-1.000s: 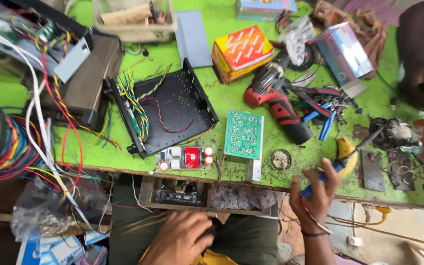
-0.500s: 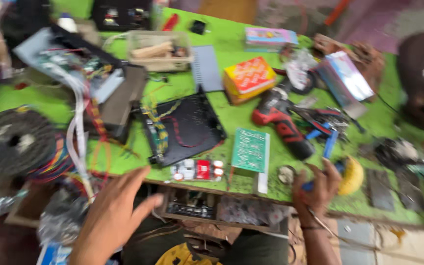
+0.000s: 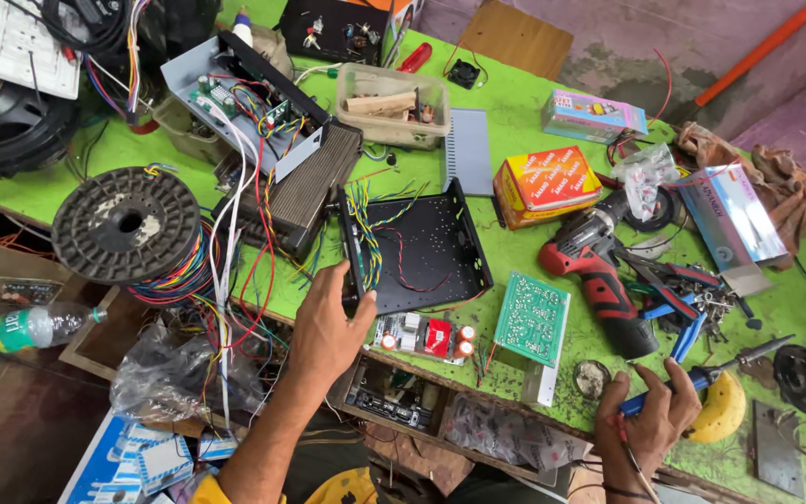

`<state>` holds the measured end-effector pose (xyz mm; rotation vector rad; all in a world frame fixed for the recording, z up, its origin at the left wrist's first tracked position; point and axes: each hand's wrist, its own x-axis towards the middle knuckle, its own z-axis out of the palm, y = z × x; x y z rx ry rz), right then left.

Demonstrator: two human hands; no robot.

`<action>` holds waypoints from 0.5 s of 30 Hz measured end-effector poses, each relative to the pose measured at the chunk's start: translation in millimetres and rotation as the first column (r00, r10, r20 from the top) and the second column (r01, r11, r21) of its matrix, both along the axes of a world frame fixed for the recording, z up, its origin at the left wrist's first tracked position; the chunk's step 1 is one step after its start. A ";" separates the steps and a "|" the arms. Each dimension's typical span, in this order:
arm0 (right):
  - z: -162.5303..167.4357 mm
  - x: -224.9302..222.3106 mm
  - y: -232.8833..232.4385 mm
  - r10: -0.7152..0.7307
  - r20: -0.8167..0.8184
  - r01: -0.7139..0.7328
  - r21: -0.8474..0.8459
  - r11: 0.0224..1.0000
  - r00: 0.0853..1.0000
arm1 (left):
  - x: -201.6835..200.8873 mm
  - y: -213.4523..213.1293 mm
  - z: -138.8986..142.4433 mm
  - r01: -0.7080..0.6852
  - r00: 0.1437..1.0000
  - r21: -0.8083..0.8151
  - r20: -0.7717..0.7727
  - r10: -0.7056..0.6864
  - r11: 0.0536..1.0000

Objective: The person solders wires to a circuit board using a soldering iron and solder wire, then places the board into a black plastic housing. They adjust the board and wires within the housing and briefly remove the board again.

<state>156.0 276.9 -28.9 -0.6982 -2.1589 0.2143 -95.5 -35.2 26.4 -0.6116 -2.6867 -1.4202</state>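
My left hand [image 3: 328, 327] reaches onto the green table [image 3: 515, 243] and grips the near left corner of a black metal chassis [image 3: 422, 247] with coloured wires along its left wall. Just right of that hand lies a small circuit board [image 3: 426, 336] with red and orange parts. My right hand [image 3: 650, 420] rests at the table's front edge and is shut on a blue-handled soldering iron [image 3: 701, 373], its tip pointing right. A green circuit board [image 3: 534, 317] lies between the hands. A red and black cordless drill [image 3: 599, 271] lies behind my right hand.
A wire spool [image 3: 128, 224] and an open amplifier [image 3: 263, 140] with loose wires crowd the left. An orange box [image 3: 548, 185], a plastic tub [image 3: 394, 107], blue-handled pliers [image 3: 687, 331] and a yellow object [image 3: 720, 411] lie around. A drawer [image 3: 403, 401] sits open below the table edge.
My left hand rose from below the table edge and took hold of the chassis corner. The view swung left and upward. My right hand stayed at the front edge with the iron.
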 end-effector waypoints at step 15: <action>8.6 -3.4 1.6 -0.026 0.007 0.025 0.136 0.990 1.000 | -56.1 198.2 94.8 0.459 0.696 -0.304 -0.461 -0.551 0.835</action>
